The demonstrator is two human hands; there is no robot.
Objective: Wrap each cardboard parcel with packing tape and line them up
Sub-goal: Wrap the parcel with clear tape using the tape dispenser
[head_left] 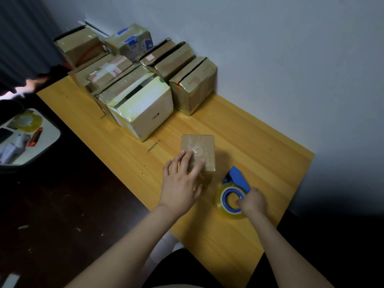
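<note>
A small parcel (pixel 198 150) on the near table (pixel 259 146) is steadied by the left hand (pixel 180 183), fingers spread flat on top; just right, a dispenser (pixel 233 192) is gripped by the right hand (pixel 252 201), fingers curled round it; wrapping seems in hand; next, tape must be drawn over the parcel.
</note>
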